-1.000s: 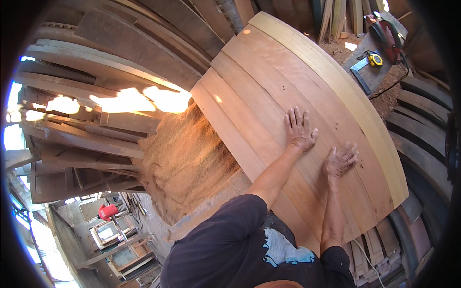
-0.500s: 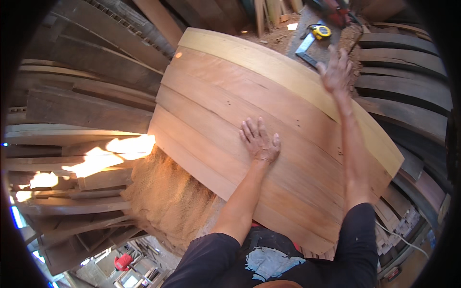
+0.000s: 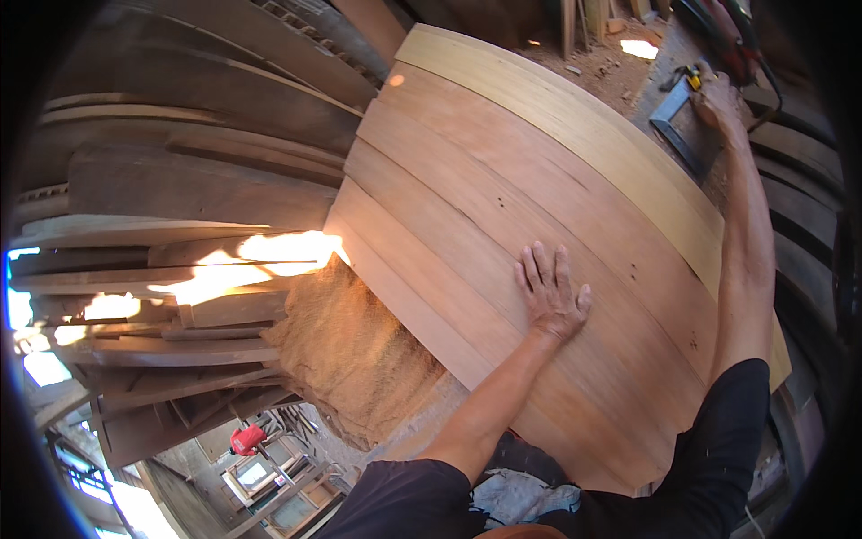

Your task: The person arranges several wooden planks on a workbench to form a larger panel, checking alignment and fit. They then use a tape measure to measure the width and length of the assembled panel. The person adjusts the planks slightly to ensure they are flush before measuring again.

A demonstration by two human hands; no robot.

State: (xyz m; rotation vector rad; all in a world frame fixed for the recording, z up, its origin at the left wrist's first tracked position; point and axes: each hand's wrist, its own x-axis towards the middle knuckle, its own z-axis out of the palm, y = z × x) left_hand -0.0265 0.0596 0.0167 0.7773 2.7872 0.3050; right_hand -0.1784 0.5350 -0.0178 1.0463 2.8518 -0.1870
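Observation:
A wide panel of joined wooden boards (image 3: 467,171), reddish brown with a paler strip along its far edge, lies in front of me. My left hand (image 3: 551,296) rests flat on its middle, fingers spread. Beyond the panel's far right edge, my right hand (image 3: 716,97) is closed around a yellow tape measure (image 3: 694,81); most of it is hidden by the fingers. A try square (image 3: 669,114) with a metal blade and dark stock lies just beside that hand.
Sawdust (image 3: 350,350) is heaped left of the panel. Stacked planks (image 3: 197,180) fill the left side. A red and black power tool (image 3: 732,45) with a cord sits at the far right. A person in red (image 3: 247,438) is in the lower left background.
My right hand has reached farther out, from above the panel's edge to the tape measure, and closed on it. My left hand stays flat on the panel. The whole view has shifted.

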